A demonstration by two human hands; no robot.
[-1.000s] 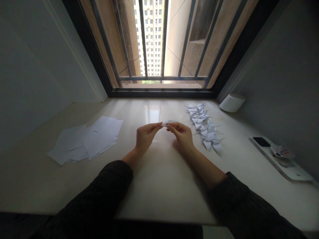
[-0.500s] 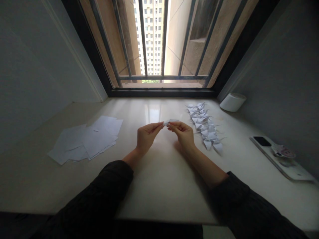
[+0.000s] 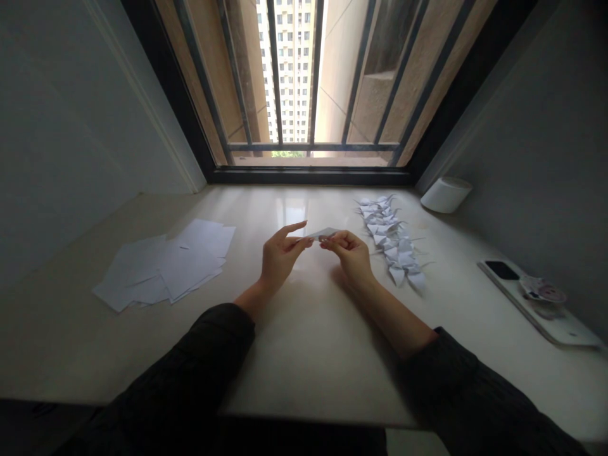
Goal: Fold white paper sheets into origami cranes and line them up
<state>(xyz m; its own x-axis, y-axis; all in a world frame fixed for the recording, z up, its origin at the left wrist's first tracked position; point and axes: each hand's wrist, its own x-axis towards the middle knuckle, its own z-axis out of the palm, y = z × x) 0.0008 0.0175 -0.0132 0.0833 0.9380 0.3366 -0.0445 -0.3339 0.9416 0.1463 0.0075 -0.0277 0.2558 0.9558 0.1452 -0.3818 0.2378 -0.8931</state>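
A small piece of folded white paper (image 3: 323,233) is held up between my two hands, above the pale sill top. My left hand (image 3: 280,253) pinches its left end with the thumb against the lower fingers, while the index finger is lifted off and points to the right. On the other end, my right hand (image 3: 350,253) grips the paper between thumb and bent fingers. Part of the paper is hidden behind the fingertips, so its exact folds do not show. Beside my right hand lie rows of folded paper cranes (image 3: 392,237).
Loose white paper sheets (image 3: 185,266) lie overlapping on the left. A white cylindrical object (image 3: 446,194) stands by the right wall. Nearer on the right is a phone (image 3: 536,301) with a round grip on its back. A barred window (image 3: 308,174) closes off the far side.
My left index finger has lifted away from the thumb, and more of the folded paper shows. My right hand keeps its hold in nearly the same place.
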